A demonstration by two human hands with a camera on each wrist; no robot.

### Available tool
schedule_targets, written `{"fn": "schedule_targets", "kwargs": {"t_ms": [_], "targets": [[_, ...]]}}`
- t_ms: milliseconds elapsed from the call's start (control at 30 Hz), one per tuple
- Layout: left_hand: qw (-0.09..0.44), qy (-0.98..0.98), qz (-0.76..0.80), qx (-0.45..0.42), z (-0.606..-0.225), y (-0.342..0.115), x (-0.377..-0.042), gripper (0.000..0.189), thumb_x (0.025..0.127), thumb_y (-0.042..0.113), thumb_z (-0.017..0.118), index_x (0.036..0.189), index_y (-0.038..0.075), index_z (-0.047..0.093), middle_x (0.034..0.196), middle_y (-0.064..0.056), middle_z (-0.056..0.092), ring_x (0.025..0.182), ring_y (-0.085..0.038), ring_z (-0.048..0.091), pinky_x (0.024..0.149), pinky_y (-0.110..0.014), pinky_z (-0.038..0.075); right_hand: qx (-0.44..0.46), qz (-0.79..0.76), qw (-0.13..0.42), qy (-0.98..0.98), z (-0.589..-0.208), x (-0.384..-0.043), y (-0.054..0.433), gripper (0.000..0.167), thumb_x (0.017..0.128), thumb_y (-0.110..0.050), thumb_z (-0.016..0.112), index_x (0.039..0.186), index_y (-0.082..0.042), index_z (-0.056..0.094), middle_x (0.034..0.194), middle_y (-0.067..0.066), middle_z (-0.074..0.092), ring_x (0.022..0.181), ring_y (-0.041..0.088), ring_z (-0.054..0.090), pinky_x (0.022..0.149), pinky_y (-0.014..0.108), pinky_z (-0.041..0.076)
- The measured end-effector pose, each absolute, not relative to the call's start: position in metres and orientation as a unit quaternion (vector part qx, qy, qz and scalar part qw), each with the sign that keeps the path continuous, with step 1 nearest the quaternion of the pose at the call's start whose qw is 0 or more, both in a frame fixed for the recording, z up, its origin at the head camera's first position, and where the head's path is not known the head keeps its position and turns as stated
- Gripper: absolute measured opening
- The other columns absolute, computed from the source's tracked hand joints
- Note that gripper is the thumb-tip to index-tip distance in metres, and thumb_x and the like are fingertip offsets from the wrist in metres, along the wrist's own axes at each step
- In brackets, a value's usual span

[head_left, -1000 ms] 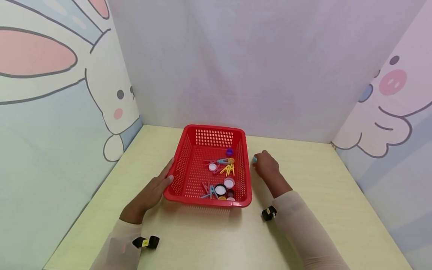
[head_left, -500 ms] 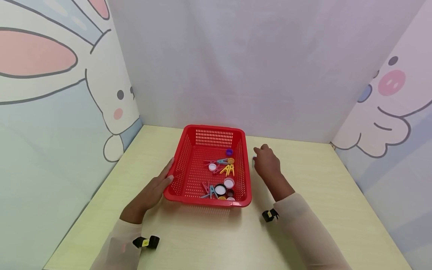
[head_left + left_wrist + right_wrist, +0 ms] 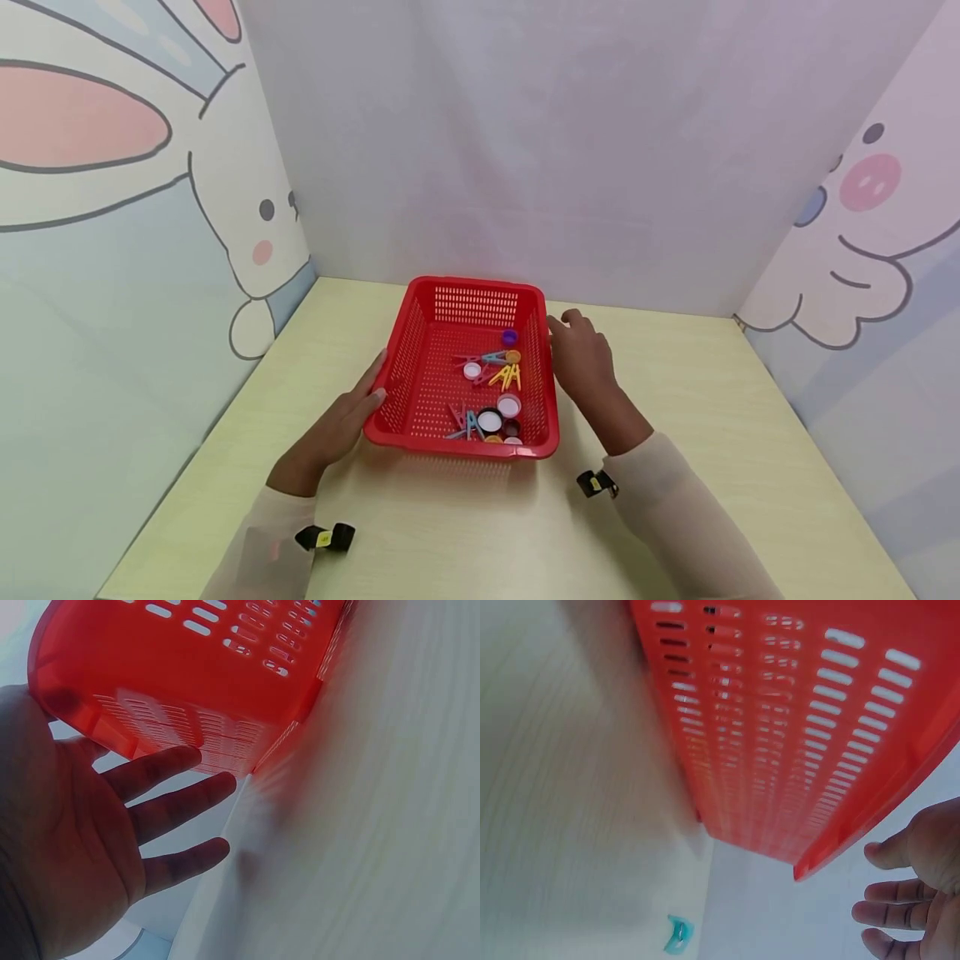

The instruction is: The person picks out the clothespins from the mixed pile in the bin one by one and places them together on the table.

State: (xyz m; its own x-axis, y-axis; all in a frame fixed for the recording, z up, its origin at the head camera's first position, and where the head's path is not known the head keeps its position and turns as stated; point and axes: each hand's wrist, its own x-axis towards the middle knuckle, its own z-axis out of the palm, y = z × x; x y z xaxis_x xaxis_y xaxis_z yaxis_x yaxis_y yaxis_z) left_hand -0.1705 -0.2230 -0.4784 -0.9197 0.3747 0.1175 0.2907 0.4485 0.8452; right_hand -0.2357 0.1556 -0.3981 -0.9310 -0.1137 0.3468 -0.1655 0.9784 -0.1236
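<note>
In the head view, a red plastic basket [image 3: 461, 450] stands at mid-table with clothespins [image 3: 510, 377] and bottle caps [image 3: 491, 422] inside. My left hand [image 3: 337, 427] rests against its left rim, fingers fairly straight; in the left wrist view three spread fingers lie outside the basket wall, and the thumb is hidden behind the rim. My right hand [image 3: 587, 357] is at the right rim, fingers loosely bent; in the right wrist view they hold nothing. A small teal plastic piece [image 3: 679, 934] lies on the table outside the basket, its kind unclear. The right hand hides it in the head view.
The pale wooden table [image 3: 450, 533] runs to a grey cloth backdrop [image 3: 487, 167]. Cartoon-printed panels [image 3: 150, 350] border the left and right sides. Black wrist cameras [image 3: 326, 537] sit on both sleeves.
My right hand has moved left from the teal piece to the basket's right rim, its fingers no longer at that piece. The left hand and the basket's contents stay as they were.
</note>
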Motion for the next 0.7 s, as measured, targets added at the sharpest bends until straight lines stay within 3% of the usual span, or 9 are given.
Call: {"fn": "schedule_targets", "kwargs": {"t_ms": [167,367,533,700], "targets": [[0.044,0.847,0.492,0.198,-0.479,-0.223,-0.170,0.072,0.117,0.034,0.040,0.178,0.025,0.002,0.169,-0.022,0.041,0.131,-0.034,0.058,0.099,-0.021,0.053,0.119,0.064,0.169,-0.976,-0.395,-0.226,0.144,0.065,0.087,-0.019,0.093,0.147,-0.015,0.070,0.138,0.018,0.068,0.126,0.038,0.069,0.099,0.061,0.060],[0.041,0.849,0.488,0.197,-0.478,-0.223,-0.170,0.073,0.117,0.032,0.040,0.178,0.024,0.002,0.168,-0.022,0.041,0.131,-0.035,0.058,0.100,-0.028,0.057,0.193,0.079,0.140,-0.968,-0.392,-0.212,0.127,0.058,0.087,-0.030,0.094,0.141,-0.018,0.075,0.137,0.013,0.070,0.131,0.034,0.066,0.106,0.067,0.054],[0.044,0.849,0.488,0.195,-0.478,-0.223,-0.171,0.073,0.117,0.032,0.041,0.178,0.024,0.002,0.165,-0.023,0.044,0.127,-0.033,0.059,0.098,-0.023,0.055,0.248,0.073,0.072,-0.963,-0.393,-0.206,0.117,0.060,0.084,-0.030,0.097,0.140,-0.022,0.076,0.140,0.009,0.071,0.135,0.031,0.065,0.108,0.064,0.055],[0.046,0.849,0.489,0.195,-0.476,-0.222,-0.171,0.073,0.117,0.032,0.040,0.178,0.023,0.002,0.162,-0.023,0.047,0.124,-0.031,0.061,0.095,-0.020,0.053,0.290,0.063,-0.008,-0.955,-0.394,-0.203,0.110,0.064,0.084,-0.028,0.097,0.142,-0.018,0.075,0.145,0.008,0.069,0.140,0.030,0.061,0.110,0.062,0.055]]}}
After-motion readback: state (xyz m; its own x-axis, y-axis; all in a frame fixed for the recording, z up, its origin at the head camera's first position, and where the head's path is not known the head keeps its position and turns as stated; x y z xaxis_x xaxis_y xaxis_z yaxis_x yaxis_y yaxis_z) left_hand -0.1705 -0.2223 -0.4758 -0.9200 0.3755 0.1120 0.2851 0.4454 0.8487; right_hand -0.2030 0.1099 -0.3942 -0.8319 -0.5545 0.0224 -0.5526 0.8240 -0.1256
